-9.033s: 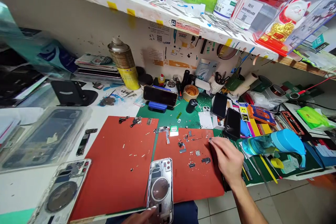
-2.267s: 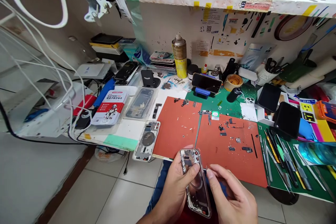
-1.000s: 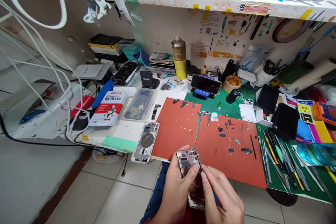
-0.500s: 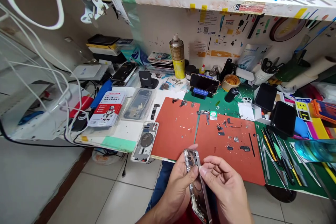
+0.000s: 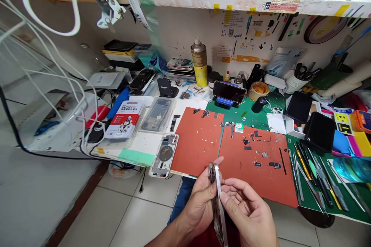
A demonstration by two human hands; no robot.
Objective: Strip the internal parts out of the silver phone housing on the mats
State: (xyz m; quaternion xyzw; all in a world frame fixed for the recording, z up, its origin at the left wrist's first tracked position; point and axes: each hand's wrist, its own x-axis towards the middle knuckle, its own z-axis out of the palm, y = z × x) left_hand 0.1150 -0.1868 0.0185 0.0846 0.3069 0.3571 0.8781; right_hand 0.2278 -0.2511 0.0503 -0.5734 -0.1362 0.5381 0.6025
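Head camera view showed the left hand (image 5: 198, 200) at the lower centre of the frame, its thumb and fingers closed round a phone frame (image 5: 219, 216) that was turned nearly edge-on to the camera. Just right of it, the right hand (image 5: 251, 212) was partly curled, its thumb against the metal side and its fingers bent close by; whether it pinched any small part could not be told. Above both hands, red matting (image 5: 252, 183) bore scattered small parts (image 5: 274, 165). A 2nd phone frame (image 5: 164, 154) lay face-on beside the matting's lower left edge. Thin tools (image 5: 312, 168) lay side by side at the lower right, and 1 phone (image 5: 228, 92) leaned on a blue stand (image 5: 225, 102) above the matting.
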